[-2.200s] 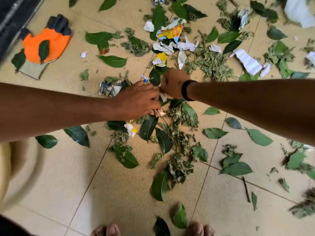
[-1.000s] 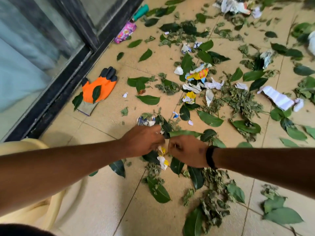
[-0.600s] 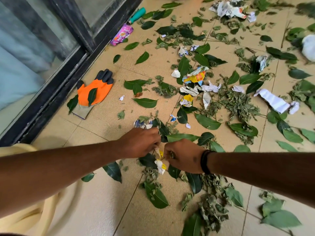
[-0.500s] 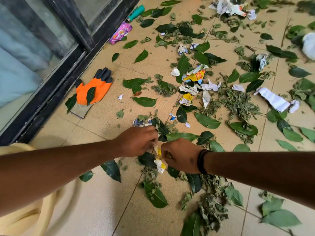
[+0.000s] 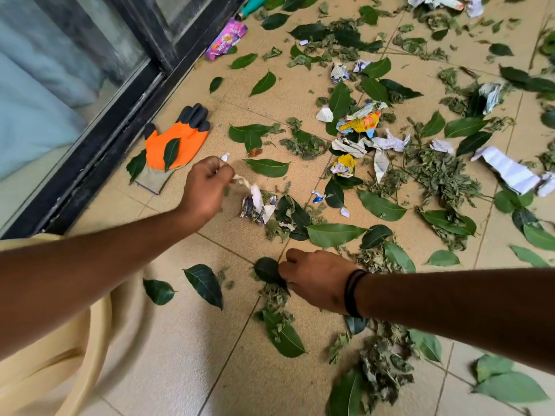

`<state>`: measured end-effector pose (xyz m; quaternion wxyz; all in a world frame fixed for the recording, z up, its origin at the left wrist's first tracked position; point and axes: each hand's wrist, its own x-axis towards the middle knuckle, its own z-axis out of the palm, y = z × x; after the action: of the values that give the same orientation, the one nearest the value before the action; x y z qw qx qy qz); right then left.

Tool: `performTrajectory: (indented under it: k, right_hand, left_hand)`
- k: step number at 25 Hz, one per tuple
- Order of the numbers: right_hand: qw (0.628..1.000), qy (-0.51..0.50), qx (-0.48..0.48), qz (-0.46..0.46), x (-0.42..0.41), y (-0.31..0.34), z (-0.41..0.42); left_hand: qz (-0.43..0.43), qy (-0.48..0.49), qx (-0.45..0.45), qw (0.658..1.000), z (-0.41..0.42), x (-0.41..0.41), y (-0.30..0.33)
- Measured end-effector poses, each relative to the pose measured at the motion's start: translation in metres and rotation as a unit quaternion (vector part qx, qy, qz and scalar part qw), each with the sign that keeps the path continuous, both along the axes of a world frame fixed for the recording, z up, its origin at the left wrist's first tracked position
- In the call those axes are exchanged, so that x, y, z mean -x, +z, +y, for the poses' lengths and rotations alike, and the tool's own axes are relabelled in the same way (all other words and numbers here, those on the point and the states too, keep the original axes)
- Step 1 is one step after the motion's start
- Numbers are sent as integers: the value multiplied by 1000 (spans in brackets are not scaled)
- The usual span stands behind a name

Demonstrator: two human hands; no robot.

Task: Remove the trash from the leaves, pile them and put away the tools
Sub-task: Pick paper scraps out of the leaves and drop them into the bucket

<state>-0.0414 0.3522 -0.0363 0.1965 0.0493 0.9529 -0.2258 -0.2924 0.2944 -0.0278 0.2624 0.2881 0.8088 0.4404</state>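
Paper scrap [image 5: 241, 182] in left grip [image 5: 207, 187]

Beige tiled floor [image 5: 186, 349], black-framed sliding glass door [image 5: 120, 94]

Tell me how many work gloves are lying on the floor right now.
1. The orange work glove with black fingertips lies flat on the beige tiled floor beside the black door frame, a green leaf on its palm. A second could be out of view.

Almost no readable text here.
The purple wrapper [image 5: 226, 39] beside the door frame has pale printed letters, too blurred to read; the crumpled printed papers [image 5: 359, 123] on the floor show print too small to read.
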Motion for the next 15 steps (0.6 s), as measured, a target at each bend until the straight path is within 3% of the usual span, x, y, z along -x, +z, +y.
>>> performTrajectory:
  k: [7,12,15]
  right_hand:
    - [989,-90,61,98,13,27,25]
    - [997,-10,-32,65,59,56,66]
    - [994,-17,-91,54,90,46,63]
  left_hand:
    - [-103,69,-45,991,40,17,48]
    - [-166,137,-72,974,53,34,63]
    - [-194,168,-67,964,50,37,58]
